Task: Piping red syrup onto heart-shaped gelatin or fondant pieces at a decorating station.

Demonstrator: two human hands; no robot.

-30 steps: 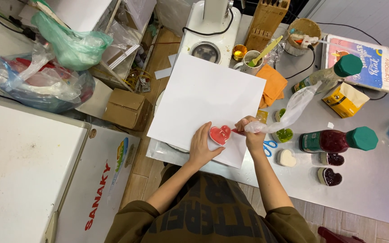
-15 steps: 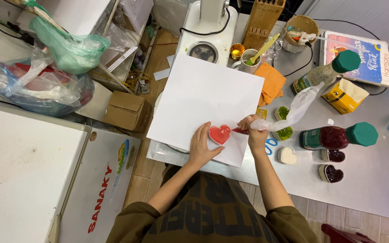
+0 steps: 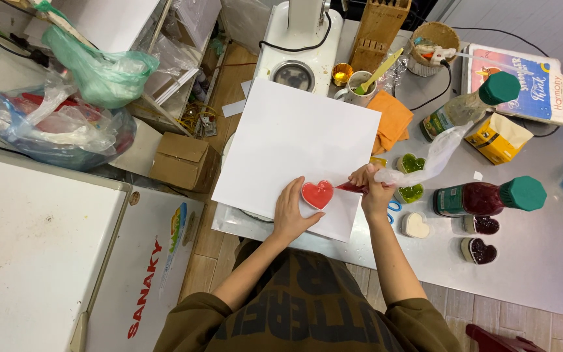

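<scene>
While the left hand (image 3: 291, 212) steadies the red-filled heart mould (image 3: 318, 194) on the white board (image 3: 298, 153), fingers curved against its rim, the right hand (image 3: 373, 189), fingers pinching, aims a piping bag (image 3: 425, 163) into it.

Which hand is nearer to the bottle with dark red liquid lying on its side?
Right. The right hand, gripping a piping bag, sits just left of the bottle, apart from it. The left hand is farther left, against the red heart-shaped mould.
</scene>
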